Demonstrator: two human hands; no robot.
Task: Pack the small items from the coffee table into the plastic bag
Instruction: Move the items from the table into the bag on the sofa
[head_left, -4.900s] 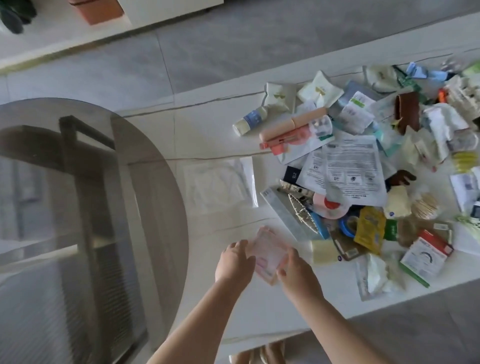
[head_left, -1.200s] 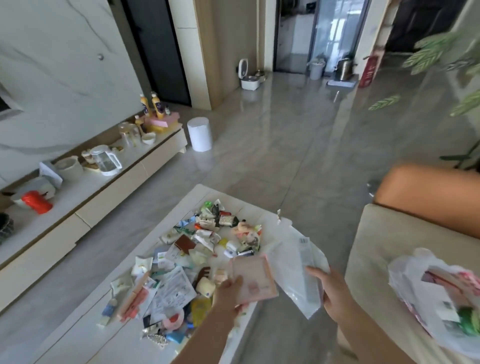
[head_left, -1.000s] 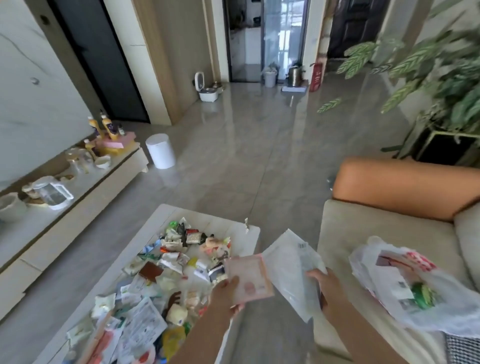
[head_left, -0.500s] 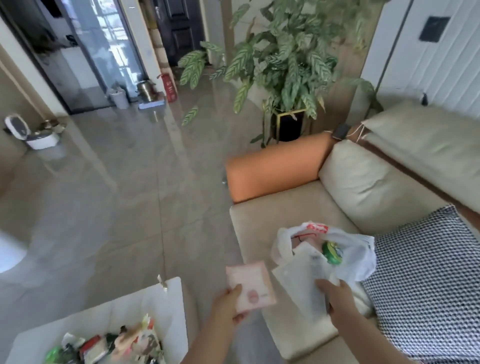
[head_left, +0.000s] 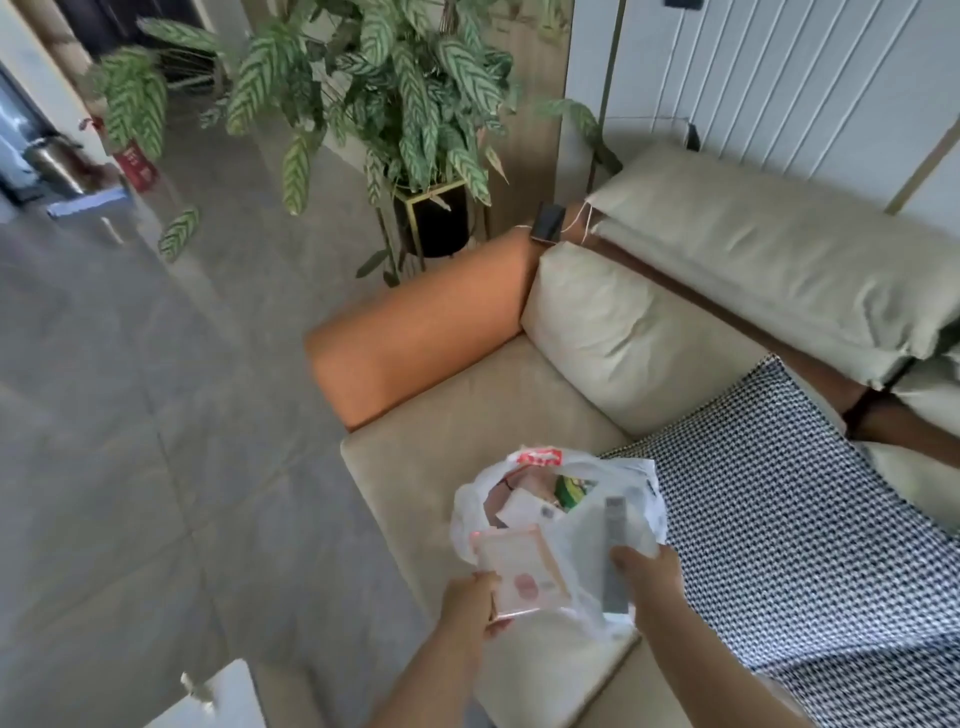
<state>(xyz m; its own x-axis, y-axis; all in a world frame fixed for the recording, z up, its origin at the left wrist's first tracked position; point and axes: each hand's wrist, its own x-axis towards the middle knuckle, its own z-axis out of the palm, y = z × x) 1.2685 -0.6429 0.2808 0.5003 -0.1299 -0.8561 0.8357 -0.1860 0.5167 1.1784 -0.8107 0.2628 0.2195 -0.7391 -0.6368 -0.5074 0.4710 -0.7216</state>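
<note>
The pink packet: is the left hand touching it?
Touching. The head view shows the left hand pinching the pink packet at its lower left edge.

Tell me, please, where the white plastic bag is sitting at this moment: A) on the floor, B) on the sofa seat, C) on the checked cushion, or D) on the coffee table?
B: the plastic bag rests on the beige sofa seat, beside the checked cushion, while the left hand holds a pink packet at its mouth.
</note>
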